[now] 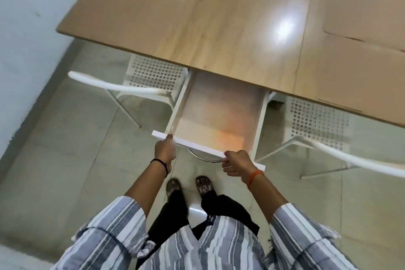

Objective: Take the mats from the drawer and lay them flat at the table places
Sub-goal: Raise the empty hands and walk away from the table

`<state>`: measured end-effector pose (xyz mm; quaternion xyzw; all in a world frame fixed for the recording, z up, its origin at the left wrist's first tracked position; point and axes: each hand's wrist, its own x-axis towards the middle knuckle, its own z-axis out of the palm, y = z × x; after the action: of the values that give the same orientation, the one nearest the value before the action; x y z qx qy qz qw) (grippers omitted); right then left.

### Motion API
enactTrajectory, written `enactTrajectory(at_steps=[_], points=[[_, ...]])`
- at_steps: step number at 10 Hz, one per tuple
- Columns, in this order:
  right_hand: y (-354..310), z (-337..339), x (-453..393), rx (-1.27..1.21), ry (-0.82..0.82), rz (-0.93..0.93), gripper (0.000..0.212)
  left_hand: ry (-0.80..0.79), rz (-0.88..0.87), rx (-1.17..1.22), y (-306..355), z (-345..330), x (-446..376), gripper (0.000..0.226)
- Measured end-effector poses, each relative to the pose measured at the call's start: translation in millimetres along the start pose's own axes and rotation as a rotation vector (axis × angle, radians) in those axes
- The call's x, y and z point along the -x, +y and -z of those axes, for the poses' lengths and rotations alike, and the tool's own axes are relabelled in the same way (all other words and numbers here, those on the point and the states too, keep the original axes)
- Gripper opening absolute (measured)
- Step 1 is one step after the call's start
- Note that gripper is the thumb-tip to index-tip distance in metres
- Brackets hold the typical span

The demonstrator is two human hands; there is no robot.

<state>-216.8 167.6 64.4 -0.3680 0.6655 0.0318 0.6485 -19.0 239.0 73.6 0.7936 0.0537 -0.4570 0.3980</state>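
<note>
- White drawer (219,112) stands pulled out from under the pale wood-grain surface (230,28), its long axis running 12 to 6 o'clock; its visible floor shows no mats.
- Left hand (164,151) grips the white front panel (197,147) at the 9 o'clock end; right hand (237,165) grips it toward 3 o'clock. Fingers curled on the panel's edge, equally near.
- Flat tan rectangular mats (359,72) already lie on the surface at 2 and 11 o'clock.
- White perforated chairs (153,76) flank the drawer; grey tiled floor (65,149) below.

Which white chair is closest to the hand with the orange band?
The white chair on the right, beside the open drawer. The right hand with the orange band grips the drawer front just next to it; the other chairs stand farther off.
</note>
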Motion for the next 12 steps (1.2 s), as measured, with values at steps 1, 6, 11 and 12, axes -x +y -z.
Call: enactTrajectory(at_steps=[1, 6, 11, 12], points=[[-2, -8, -6, -0.132, 0.075, -0.075, 0.029, -0.059, 0.044, -0.054, 9, 2, -38, 0.042], [-64, -4, -26, -1.106, 0.301, 0.080, 0.056, -0.259, 0.137, 0.107, 95, -29, -95, 0.051], [-180, 80, -108, -1.106, 0.211, 0.098, 0.066, -0.296, 0.114, 0.364, 205, -118, -139, 0.059], [-186, 86, -117, -1.187, 0.175, 0.050, 0.064, -0.290, 0.188, 0.456, 211, -123, -144, 0.066]])
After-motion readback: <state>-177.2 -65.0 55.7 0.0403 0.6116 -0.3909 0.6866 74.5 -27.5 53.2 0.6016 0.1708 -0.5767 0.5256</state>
